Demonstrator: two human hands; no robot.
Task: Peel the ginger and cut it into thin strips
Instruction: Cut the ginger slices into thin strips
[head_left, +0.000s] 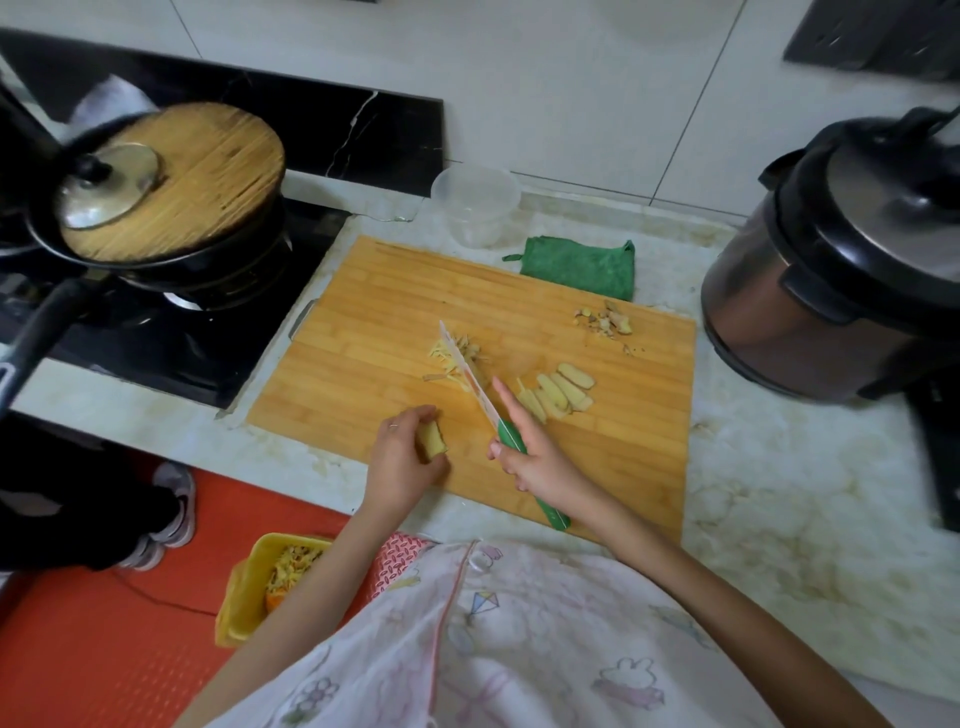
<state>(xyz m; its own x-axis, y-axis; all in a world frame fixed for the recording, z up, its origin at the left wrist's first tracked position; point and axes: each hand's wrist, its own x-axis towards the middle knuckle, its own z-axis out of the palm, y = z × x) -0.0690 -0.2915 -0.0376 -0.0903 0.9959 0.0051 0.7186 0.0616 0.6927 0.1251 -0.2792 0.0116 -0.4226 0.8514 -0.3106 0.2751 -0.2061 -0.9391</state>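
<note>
On the bamboo cutting board (374, 291), my left hand (402, 462) holds a peeled chunk of ginger (432, 440) near the board's front left edge. My right hand (535, 452) grips the green handle of a knife (475, 382), index finger stretched forward beside the blade. The blade points away toward a small heap of thin ginger strips (454, 356) at mid-board. A row of ginger slices (561, 392) lies just right of my right hand. Ginger peel scraps (605, 319) sit near the board's far right corner.
A clear plastic cup (475, 205) and a green cloth (579, 265) lie behind the board. A black pressure cooker (841, 260) stands at the right. On the stove at left sits a pan with a wooden lid (171, 182). A yellow bin (260, 587) stands on the red floor.
</note>
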